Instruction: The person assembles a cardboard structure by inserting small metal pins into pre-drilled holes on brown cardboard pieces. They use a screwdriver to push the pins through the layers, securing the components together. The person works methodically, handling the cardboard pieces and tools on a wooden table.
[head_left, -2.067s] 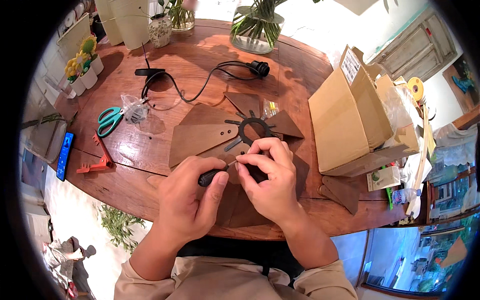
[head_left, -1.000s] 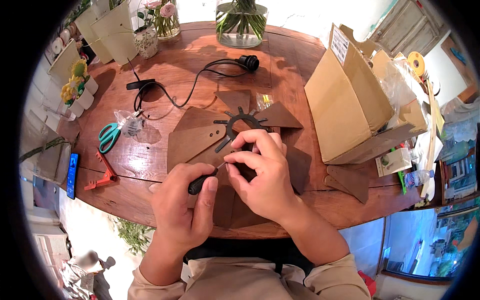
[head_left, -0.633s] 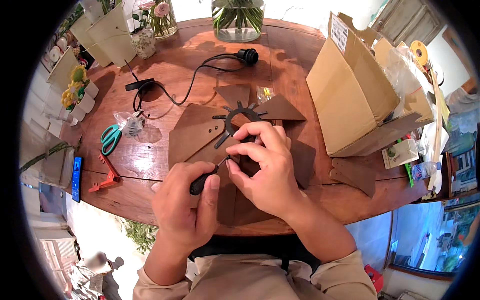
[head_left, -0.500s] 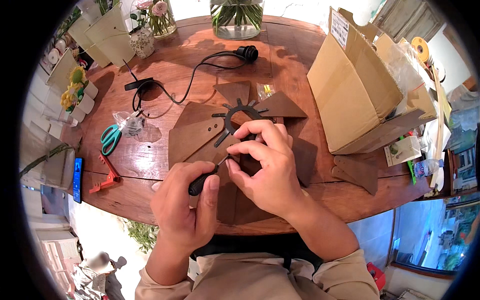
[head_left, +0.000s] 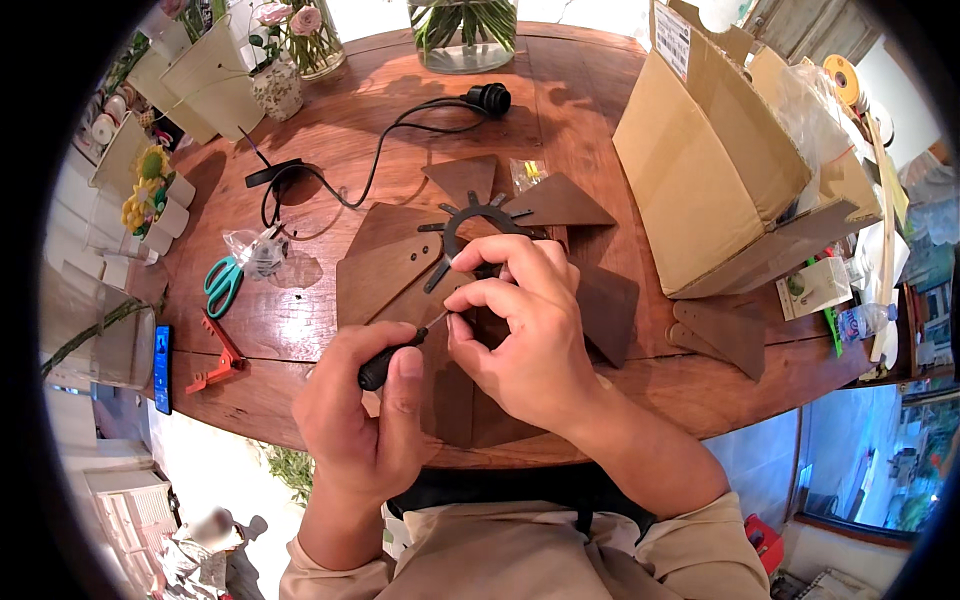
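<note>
My left hand is closed round the black handle of a small screwdriver. Its thin shaft runs up to the fingertips of my right hand, where thumb and index finger are pinched. Whatever sits in that pinch is too small and hidden to make out. Beneath both hands lies a black ring with short arms, partly covered by my right hand. Flat brown blades fan out around the ring, and two holes show at the inner end of one.
A tall open cardboard box stands at the right, with a pair of loose brown blades in front. To the left lie teal scissors, a red tool and a phone. A black cable curves behind; vases line the back.
The screwdriver has drawn slightly back to the lower left, and more of its shaft shows. The right hand keeps its pinch. The whole view has shifted a little.
</note>
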